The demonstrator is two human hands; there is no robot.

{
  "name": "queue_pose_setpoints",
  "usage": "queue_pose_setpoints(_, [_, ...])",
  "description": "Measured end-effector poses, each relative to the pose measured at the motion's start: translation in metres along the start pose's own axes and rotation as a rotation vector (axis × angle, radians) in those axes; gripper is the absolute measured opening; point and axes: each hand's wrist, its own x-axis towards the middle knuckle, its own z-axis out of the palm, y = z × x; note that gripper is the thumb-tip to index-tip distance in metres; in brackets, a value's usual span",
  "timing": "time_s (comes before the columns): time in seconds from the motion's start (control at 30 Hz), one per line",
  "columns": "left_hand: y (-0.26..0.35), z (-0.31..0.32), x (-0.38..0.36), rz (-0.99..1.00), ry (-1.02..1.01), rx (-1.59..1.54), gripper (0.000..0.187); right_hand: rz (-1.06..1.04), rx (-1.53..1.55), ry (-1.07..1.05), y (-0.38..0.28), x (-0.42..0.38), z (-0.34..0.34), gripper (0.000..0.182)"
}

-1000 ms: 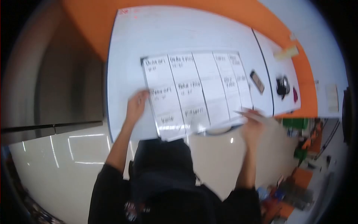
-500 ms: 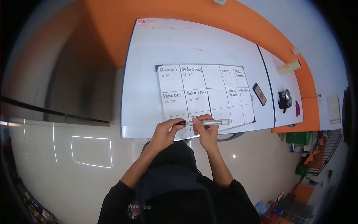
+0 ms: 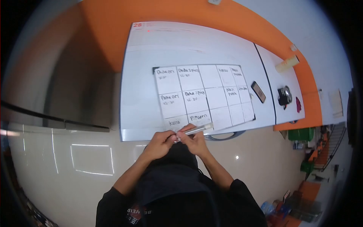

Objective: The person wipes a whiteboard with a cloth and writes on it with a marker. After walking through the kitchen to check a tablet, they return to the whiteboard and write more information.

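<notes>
A whiteboard (image 3: 216, 99) ruled into a grid lies on the white table, with handwritten words and times in several cells. At its lower edge my two hands meet, fingertips together. My right hand (image 3: 193, 143) is closed round a whiteboard marker (image 3: 202, 128) with a pale barrel, its rear end pointing up and right. My left hand (image 3: 160, 145) pinches at the marker's other end; the cap there is hidden by the fingers. Just above my hands, the words "Kulit" and "P.Corn" show in the bottom cells.
The white table (image 3: 140, 87) meets an orange wall at the back. A phone (image 3: 258, 92) lies right of the board. Farther right are a pale roll (image 3: 287, 63), a black device (image 3: 283, 97) and a dark red item (image 3: 298, 104). A chair edge (image 3: 225, 137) shows below the table.
Both hands have come closer together and moved down and left, off the bottom cells. The black cap seen in my left fingers is now hidden. The marker tilts more upward.
</notes>
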Motion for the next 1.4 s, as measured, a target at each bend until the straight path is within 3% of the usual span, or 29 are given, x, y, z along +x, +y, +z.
queue_pose_setpoints(0.07, [-0.016, -0.005, -0.006, -0.157, -0.205, -0.347, 0.028, 0.059, 0.061, -0.011, 0.001, -0.010, 0.006, 0.014])
queue_pose_setpoints(0.1, [-0.025, -0.006, -0.006, -0.153, -0.223, -0.346, 0.028, 0.042, 0.042, -0.045, 0.006, -0.011, 0.008, 0.014])
queue_pose_setpoints(0.17, [-0.030, -0.006, -0.009, -0.346, -0.334, -0.641, 0.036, 0.032, 0.026, -0.068, 0.009, -0.016, 0.006, 0.014])
queue_pose_setpoints(0.27, [-0.031, -0.003, 0.001, -0.182, -0.262, -0.378, 0.042, 0.069, 0.119, -0.078, 0.000, -0.002, -0.008, 0.016])
queue_pose_setpoints(0.33, [-0.032, 0.000, 0.007, -0.167, -0.253, -0.341, 0.043, 0.307, 0.055, 0.112, -0.018, 0.004, -0.033, 0.017])
queue_pose_setpoints(0.5, [-0.018, 0.021, 0.013, -0.163, -0.407, -0.312, 0.043, 0.180, -0.229, 0.006, -0.043, -0.009, -0.057, 0.023])
queue_pose_setpoints(0.57, [-0.015, 0.030, 0.007, -0.108, -0.220, -0.317, 0.043, 0.137, -0.512, 0.081, -0.073, -0.018, -0.089, 0.022])
queue_pose_setpoints(0.6, [-0.021, 0.030, 0.003, -0.112, -0.231, -0.320, 0.043, 0.013, -0.641, 0.248, -0.087, -0.026, -0.115, 0.020])
queue_pose_setpoints(0.63, [-0.031, 0.020, -0.002, -0.157, -0.187, -0.324, 0.043, 0.026, -0.684, 0.387, -0.110, -0.036, -0.143, 0.015])
queue_pose_setpoints(0.7, [-0.053, -0.003, -0.014, -0.223, -0.088, -0.333, 0.042, -0.368, -0.749, 0.582, -0.142, -0.058, -0.203, 0.009])
queue_pose_setpoints(0.77, [-0.078, -0.022, -0.040, -0.265, 0.064, -0.381, 0.041, -0.240, -1.065, 0.789, -0.189, -0.084, -0.250, 0.015])
queue_pose_setpoints(0.83, [-0.107, -0.039, -0.068, -0.309, 0.294, -0.376, 0.045, -0.346, -1.002, 0.990, -0.205, -0.098, -0.277, 0.022])
queue_pose_setpoints(0.87, [-0.124, -0.043, -0.085, -0.284, 0.415, -0.369, 0.045, -0.342, -0.999, 0.990, -0.201, -0.102, -0.287, 0.022])
queue_pose_setpoints(0.97, [-0.165, -0.048, -0.131, -0.380, 0.691, -0.484, 0.047, -0.260, -0.986, 1.334, -0.159, -0.121, -0.325, 0.027])
queue_pose_setpoints(1.03, [-0.181, -0.028, -0.155, -0.556, 0.763, -0.346, 0.049, -0.323, -0.887, 1.475, -0.079, -0.120, -0.370, 0.027])
queue_pose_setpoints(1.1, [-0.219, -0.005, -0.190, -0.713, 0.699, -0.284, 0.053, -0.324, -0.854, 1.572, 0.029, -0.101, -0.414, 0.025])
queue_pose_setpoints(1.13, [-0.230, 0.008, -0.202, -0.818, 0.624, -0.257, 0.053, -0.055, -1.094, 1.521, 0.075, -0.083, -0.423, 0.024])
queue_pose_setpoints(1.2, [-0.247, 0.034, -0.224, -1.001, 0.465, -0.201, 0.051, 0.098, -0.734, 1.166, 0.105, -0.060, -0.417, 0.025])
queue_pose_setpoints(1.33, [-0.258, 0.090, -0.246, -1.130, 0.379, -0.060, 0.046, -0.074, -0.579, 1.278, 0.048, -0.072, -0.424, 0.029])
queue_pose_setpoints(1.4, [-0.270, 0.113, -0.244, -1.147, 0.354, 0.058, 0.043, -0.388, -0.585, 1.455, 0.064, -0.073, -0.426, 0.029])
